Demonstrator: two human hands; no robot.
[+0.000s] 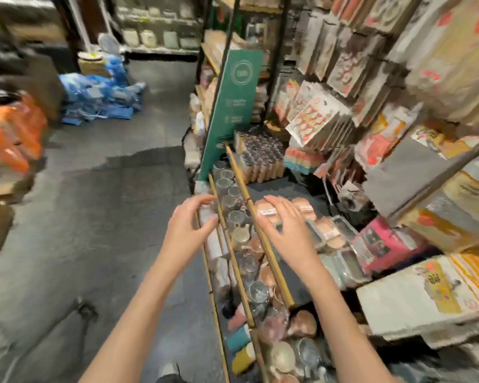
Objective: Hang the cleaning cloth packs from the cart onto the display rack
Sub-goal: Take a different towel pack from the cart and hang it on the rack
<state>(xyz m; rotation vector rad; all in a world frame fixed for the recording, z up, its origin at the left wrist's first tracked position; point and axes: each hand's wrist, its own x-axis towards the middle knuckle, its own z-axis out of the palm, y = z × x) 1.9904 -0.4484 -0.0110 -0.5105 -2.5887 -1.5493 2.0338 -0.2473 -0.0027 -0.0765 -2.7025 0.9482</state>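
Packs of cloths (313,120) with red and white prints hang in rows on the display rack (284,78) at the upper right. More flat packs (426,294) lie stacked at the lower right. My left hand (191,225) hovers over the outer edge of a low shelf, fingers loosely spread, holding nothing. My right hand (285,228) is stretched out beside it above a wooden rail (268,250), also holding nothing. No cart is in view.
The low shelf below my hands holds several glass cups (230,203) and ceramic cups between wooden rails. A green sign (233,106) leans upright behind it. Blue bags (100,95) and orange bags (11,128) lie on the grey aisle floor to the left.
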